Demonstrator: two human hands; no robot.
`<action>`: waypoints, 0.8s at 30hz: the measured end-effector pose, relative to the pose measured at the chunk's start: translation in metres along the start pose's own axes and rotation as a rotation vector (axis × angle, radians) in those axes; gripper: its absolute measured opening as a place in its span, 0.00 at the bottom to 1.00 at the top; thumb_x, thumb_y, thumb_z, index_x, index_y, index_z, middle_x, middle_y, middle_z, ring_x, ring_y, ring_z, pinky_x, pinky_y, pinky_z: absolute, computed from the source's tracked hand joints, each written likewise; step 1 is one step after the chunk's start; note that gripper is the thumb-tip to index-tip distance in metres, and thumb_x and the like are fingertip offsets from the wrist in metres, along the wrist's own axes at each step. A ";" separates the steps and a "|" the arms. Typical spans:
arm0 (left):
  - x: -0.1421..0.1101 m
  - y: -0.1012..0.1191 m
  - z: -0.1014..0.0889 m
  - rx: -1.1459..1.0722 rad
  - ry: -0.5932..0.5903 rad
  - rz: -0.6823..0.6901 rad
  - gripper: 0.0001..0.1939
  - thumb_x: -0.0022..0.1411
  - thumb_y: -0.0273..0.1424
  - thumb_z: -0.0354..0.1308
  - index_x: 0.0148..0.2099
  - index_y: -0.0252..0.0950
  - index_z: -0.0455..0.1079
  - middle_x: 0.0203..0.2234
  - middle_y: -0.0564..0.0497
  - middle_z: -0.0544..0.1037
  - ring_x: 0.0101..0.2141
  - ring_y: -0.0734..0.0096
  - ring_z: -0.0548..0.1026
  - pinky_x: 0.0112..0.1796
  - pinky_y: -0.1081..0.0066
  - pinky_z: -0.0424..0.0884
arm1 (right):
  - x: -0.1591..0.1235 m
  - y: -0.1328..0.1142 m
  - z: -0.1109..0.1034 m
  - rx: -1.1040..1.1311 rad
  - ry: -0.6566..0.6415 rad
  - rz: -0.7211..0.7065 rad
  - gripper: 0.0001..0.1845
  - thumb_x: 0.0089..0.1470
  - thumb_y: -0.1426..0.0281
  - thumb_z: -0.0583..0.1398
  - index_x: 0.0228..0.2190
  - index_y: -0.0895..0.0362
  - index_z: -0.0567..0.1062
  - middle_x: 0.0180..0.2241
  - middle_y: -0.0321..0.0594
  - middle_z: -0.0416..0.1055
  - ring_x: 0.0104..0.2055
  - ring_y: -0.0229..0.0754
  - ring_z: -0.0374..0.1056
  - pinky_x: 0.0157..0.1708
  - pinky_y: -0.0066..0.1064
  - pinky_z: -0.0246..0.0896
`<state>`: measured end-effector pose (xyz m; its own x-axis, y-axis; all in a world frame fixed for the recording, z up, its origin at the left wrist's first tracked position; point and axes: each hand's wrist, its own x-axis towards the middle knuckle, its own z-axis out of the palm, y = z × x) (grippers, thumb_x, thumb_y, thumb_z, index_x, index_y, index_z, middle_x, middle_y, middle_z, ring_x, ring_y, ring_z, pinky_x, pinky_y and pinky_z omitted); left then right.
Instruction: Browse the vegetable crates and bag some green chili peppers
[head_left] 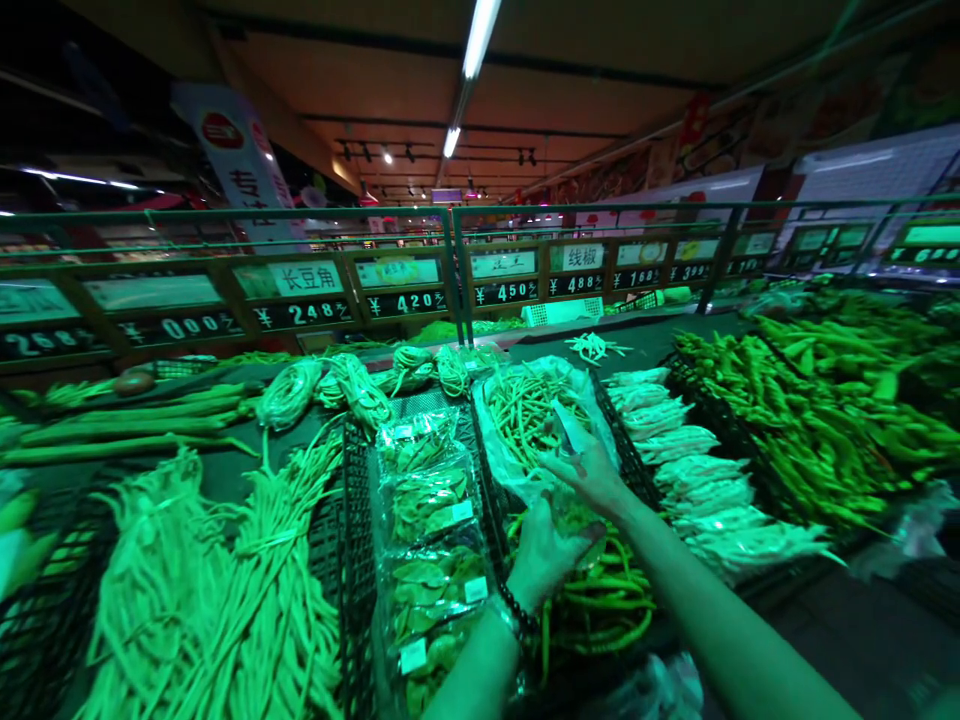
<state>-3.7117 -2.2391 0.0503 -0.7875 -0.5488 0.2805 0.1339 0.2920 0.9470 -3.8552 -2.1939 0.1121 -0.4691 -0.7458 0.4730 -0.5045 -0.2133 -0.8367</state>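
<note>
My left hand [541, 550], with a dark beaded bracelet [517, 610] at its wrist, is over the lower part of a crate, its thumb stretched out to the right, apart from the fingers. Just above and to the right, my right hand [592, 475] has its fingers bent leftward. A pale, flat, pointed piece [571, 430] stands up at those fingers; its kind is unclear. Beyond the hands lie thin green beans [525, 405] in a clear plastic bag [495, 455]. Darker long green pods [600, 610] lie beneath both hands.
Wrapped trays of flat green pods [427, 500] and bundled yardlong beans [225, 580] lie to the left. Bagged pale vegetables [697, 470] and loose green peppers [825, 400] lie to the right. Price signs [502, 275] hang on a rail behind.
</note>
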 end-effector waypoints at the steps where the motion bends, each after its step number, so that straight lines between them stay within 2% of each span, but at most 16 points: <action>1: -0.003 -0.003 0.010 -0.038 -0.012 -0.008 0.36 0.59 0.36 0.76 0.66 0.38 0.70 0.64 0.41 0.82 0.64 0.47 0.80 0.66 0.50 0.74 | -0.009 0.003 -0.006 -0.017 0.003 0.017 0.32 0.61 0.56 0.69 0.60 0.59 0.75 0.49 0.46 0.78 0.39 0.45 0.72 0.43 0.38 0.72; 4: -0.018 -0.015 0.037 -0.161 -0.075 -0.082 0.40 0.57 0.32 0.76 0.68 0.37 0.68 0.64 0.41 0.82 0.63 0.46 0.81 0.65 0.50 0.76 | -0.040 0.014 -0.020 -0.056 0.032 0.058 0.25 0.63 0.57 0.67 0.55 0.59 0.77 0.38 0.38 0.75 0.35 0.42 0.69 0.38 0.34 0.68; 6: -0.032 -0.023 0.052 -0.173 -0.102 -0.131 0.43 0.55 0.31 0.76 0.70 0.37 0.66 0.65 0.40 0.81 0.63 0.45 0.81 0.65 0.50 0.76 | -0.063 0.020 -0.026 -0.057 0.041 0.098 0.23 0.66 0.58 0.66 0.56 0.58 0.76 0.35 0.35 0.72 0.33 0.41 0.67 0.36 0.33 0.65; 8: -0.046 -0.031 0.066 -0.179 -0.121 -0.150 0.44 0.55 0.31 0.76 0.71 0.38 0.66 0.66 0.40 0.81 0.65 0.44 0.79 0.67 0.49 0.75 | -0.086 0.026 -0.032 -0.029 0.040 0.142 0.27 0.67 0.59 0.65 0.61 0.58 0.73 0.34 0.32 0.70 0.31 0.40 0.65 0.35 0.32 0.63; 12: -0.073 -0.046 0.091 -0.295 -0.185 -0.227 0.41 0.53 0.29 0.73 0.68 0.38 0.67 0.62 0.40 0.84 0.59 0.44 0.84 0.61 0.49 0.81 | -0.128 0.037 -0.041 0.055 0.045 0.254 0.33 0.67 0.57 0.66 0.66 0.58 0.69 0.30 0.28 0.66 0.30 0.42 0.65 0.34 0.33 0.64; 15: -0.087 -0.056 0.108 -0.246 -0.212 -0.297 0.45 0.50 0.29 0.74 0.70 0.39 0.67 0.63 0.38 0.83 0.61 0.39 0.83 0.63 0.47 0.80 | -0.155 0.047 -0.045 0.051 0.087 0.298 0.31 0.68 0.58 0.66 0.66 0.57 0.70 0.31 0.30 0.68 0.29 0.41 0.64 0.32 0.32 0.63; 19: -0.104 -0.066 0.119 -0.228 -0.240 -0.309 0.54 0.49 0.34 0.79 0.76 0.42 0.63 0.73 0.37 0.74 0.73 0.36 0.70 0.73 0.47 0.71 | -0.191 0.066 -0.047 0.029 0.131 0.322 0.25 0.69 0.57 0.65 0.60 0.56 0.75 0.31 0.31 0.70 0.29 0.41 0.68 0.32 0.31 0.65; 21: -0.112 -0.073 0.122 -0.194 -0.235 -0.327 0.52 0.52 0.39 0.78 0.76 0.40 0.65 0.74 0.37 0.72 0.76 0.35 0.67 0.76 0.44 0.64 | -0.208 0.075 -0.046 0.029 0.165 0.362 0.23 0.68 0.54 0.66 0.56 0.56 0.77 0.36 0.36 0.75 0.31 0.43 0.72 0.33 0.33 0.69; 24: -0.122 -0.091 0.128 -0.153 -0.201 -0.464 0.42 0.59 0.46 0.73 0.73 0.43 0.72 0.73 0.41 0.75 0.76 0.35 0.66 0.77 0.44 0.62 | -0.229 0.080 -0.041 0.043 0.279 0.427 0.33 0.67 0.49 0.66 0.64 0.55 0.74 0.50 0.47 0.80 0.39 0.48 0.78 0.41 0.38 0.78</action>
<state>-3.7046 -2.0982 -0.0901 -0.8825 -0.4282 -0.1945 -0.1815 -0.0716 0.9808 -3.8182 -2.0141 -0.0520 -0.8053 -0.5767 0.1375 -0.1984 0.0436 -0.9791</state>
